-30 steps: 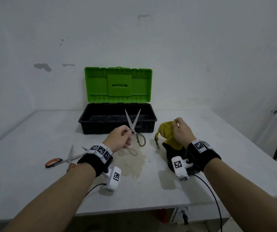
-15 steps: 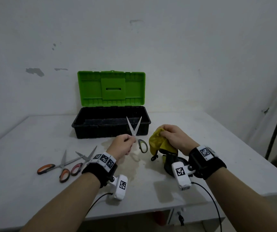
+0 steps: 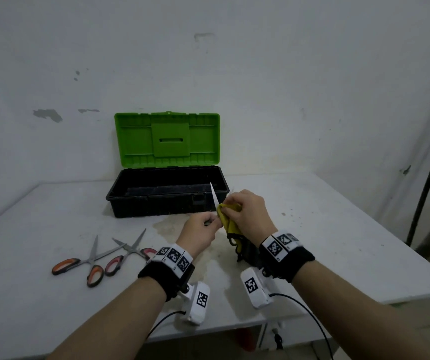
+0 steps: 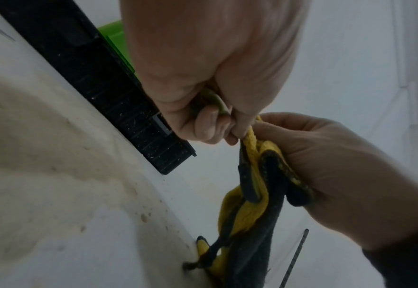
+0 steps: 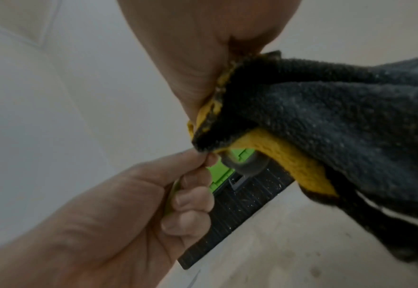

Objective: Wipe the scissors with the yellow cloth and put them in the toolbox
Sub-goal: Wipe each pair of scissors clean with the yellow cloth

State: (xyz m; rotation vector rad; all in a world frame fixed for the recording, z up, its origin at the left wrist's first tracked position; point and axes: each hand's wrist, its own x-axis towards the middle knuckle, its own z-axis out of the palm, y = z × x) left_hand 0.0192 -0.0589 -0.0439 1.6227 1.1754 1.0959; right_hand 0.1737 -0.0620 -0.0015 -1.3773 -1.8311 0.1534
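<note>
Now | left hand (image 3: 200, 231) grips scissors (image 3: 213, 194), blade up | right hand (image 3: 247, 213) clutches yellow cloth (image 3: 229, 221)

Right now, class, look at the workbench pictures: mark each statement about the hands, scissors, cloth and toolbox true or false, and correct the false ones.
1. The toolbox lid is shut. False: its green lid stands open.
2. The left hand holds scissors. True.
3. The right hand is empty. False: it grips the yellow cloth.
4. Two orange-handled scissors lie on the table. True.
5. The cloth lies inside the toolbox. False: it is pressed against the held scissors.
</note>
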